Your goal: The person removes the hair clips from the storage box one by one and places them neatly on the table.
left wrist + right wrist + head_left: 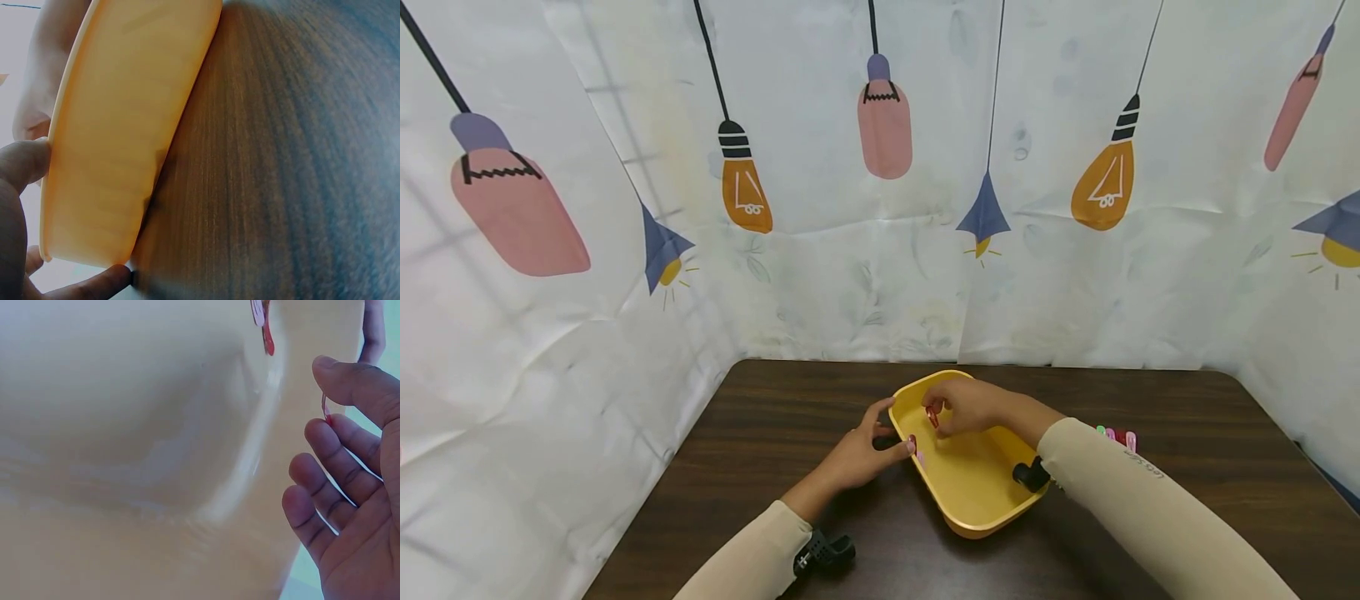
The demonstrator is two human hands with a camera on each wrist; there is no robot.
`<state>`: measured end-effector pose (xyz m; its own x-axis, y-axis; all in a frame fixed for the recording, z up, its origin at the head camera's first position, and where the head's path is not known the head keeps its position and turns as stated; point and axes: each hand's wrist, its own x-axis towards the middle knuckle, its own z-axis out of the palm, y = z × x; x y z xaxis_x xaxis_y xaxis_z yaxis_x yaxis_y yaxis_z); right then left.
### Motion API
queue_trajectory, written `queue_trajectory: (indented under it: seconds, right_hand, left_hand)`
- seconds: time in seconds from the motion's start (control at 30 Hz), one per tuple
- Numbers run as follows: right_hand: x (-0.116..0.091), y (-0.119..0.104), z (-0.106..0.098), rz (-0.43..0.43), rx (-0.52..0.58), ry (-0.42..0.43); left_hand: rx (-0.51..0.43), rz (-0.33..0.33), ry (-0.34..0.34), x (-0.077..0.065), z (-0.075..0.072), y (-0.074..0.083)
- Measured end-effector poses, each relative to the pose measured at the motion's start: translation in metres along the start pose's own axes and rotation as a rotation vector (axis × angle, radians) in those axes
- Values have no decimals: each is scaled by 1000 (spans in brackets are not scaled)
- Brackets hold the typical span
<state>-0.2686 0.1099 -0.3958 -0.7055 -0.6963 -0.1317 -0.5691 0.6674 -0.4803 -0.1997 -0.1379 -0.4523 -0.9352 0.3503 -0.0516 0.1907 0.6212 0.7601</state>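
My left hand (863, 450) grips the yellow plastic tub (958, 527) at its near-left end, thumb on the rim and fingers spread around the corner. In the left wrist view a fingertip lies at the tub's lower edge. Over the inside of the tub, my right hand (966, 406) pinches a small red hair clip (932, 417) between thumb and index finger; its other fingers are loosely bent. A red clip (268, 339) and a pink clip (257, 312) are at the tub's inner wall, close to the left thumb in the head view.
Several green, pink and red clips (1131, 442) lie on the dark wooden table (1217, 475), right of the tub and partly behind the right sleeve. A white curtain (820, 283) printed with lamps hangs behind the table and along its left side.
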Motion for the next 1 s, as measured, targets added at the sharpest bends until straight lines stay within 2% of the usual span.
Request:
queue_trajectory:
  seconds: [0.7,1.0]
  right_hand:
    - [-27,15,-28,78,18,71]
    - [-39,29,-34,43,13,95]
  left_hand:
    - [-19,-9,-8,1,0,0]
    - [-20,-10,-2,1,0,1]
